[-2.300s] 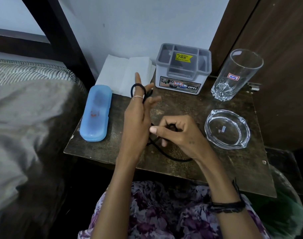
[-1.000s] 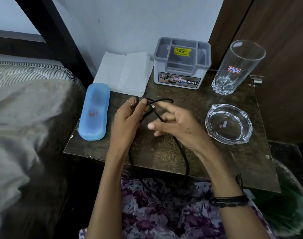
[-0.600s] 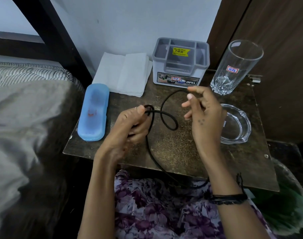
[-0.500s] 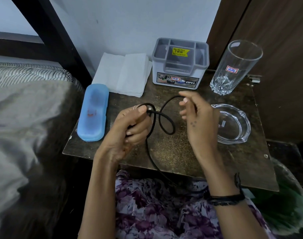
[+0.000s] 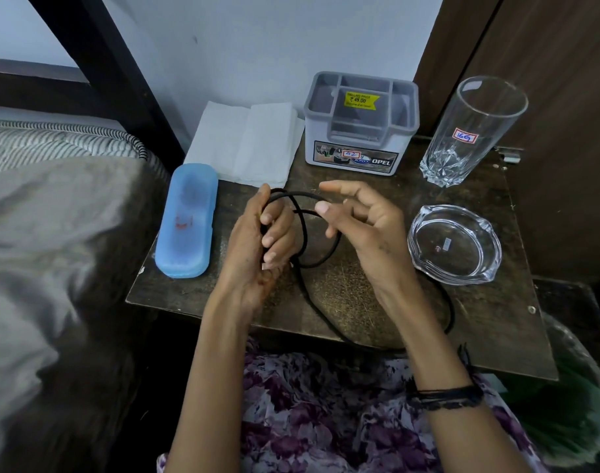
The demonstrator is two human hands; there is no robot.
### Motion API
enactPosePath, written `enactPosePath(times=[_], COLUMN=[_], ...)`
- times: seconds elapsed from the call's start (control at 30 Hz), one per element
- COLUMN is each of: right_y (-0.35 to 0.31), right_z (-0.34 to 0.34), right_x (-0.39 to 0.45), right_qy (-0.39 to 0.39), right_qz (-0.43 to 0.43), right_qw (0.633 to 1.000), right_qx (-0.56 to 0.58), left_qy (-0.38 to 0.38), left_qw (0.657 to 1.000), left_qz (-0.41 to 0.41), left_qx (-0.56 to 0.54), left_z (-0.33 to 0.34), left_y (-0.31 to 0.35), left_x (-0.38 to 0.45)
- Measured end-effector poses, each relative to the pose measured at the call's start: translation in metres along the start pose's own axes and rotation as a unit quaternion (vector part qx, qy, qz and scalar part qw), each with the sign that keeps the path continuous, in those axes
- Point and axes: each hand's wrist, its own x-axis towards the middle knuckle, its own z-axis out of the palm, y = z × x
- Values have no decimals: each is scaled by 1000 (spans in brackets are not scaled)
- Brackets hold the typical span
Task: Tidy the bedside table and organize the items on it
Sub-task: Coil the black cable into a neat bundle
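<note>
Since half a second ago the right hand [image 5: 363, 230] has swung back toward the left hand [image 5: 257, 244], laying another loop of cord [image 5: 305, 240] against the bundle. Coiling looks midway; a long tail still trails over the bench [image 5: 489, 322] front edge and round to the right. Left hand grips the gathered loops, fingers curled round them. Right hand half-curled, thumb and fingertips guiding the cord; a firm pinch, cannot tell. Cord: thin, black, limp, loops uneven, held just above bench centre, between the blue case [image 5: 187, 223] and the ashtray [image 5: 455, 245]. Organizer [image 5: 361, 124] behind.
</note>
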Motion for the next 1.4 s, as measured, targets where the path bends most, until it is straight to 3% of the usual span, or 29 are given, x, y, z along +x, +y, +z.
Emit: enactPosePath(times=[0.1, 0.13, 0.17, 0.2, 0.27, 0.37, 0.5, 0.67, 0.8, 0.93, 1.03, 1.13, 1.23, 1.4], right_y=[-3, -3, -3, -4, -4, 1, 1, -1, -4, -11, -13, -14, -13, -16], right_z=[0, 0, 1, 2, 2, 3, 3, 1, -6, -10, -15, -20, -18, -14], right_x=[1, 1, 0, 0, -2, -6, -8, -12, -12, -10, -8, -9, -8, -8], right_qy=[0, -2, -3, -2, 1, -26, -82, -178, -205, -197, -178, -165, -140, -110], right_qz=[1, 4, 14, 28, 23, -36, -6, 18, 75, 84, 80, 76, 93, 111], right_qw=[998, 997, 995, 994, 999, 979, 969, 949, 961, 975, 981, 982, 975, 925], right_qx=[65, 81, 97, 103, 27, -200, -234, -258, -171, -54, 16, 53, 147, 348], left_qy=[-31, -89, -154, -179, -181, -184, -26, 51, 89, 57, -15, 12, 19, -5], left_qw=[999, 989, 958, 942, 937, 937, 979, 968, 958, 922, 877, 835, 828, 795], left_qz=[-30, -68, -113, -115, -95, -54, 67, 206, 270, 283, 271, 304, 313, 295], left_qx=[-13, -98, -216, -258, -284, -291, -191, -135, -41, 260, 397, 458, 466, 531], left_z=[-2, 0, 3, 5, 6, 10, 20, 14, 5, 4, 7, 10, 11, 17], left_y=[-1, -1, 1, 8, 13, 11, 10, 2, 8, 1, -8, -6, -4, -6], left_x=[-8, -12, -14, -15, -16, -18, -15, -9, -6, -1, -2, 1, 0, -2])
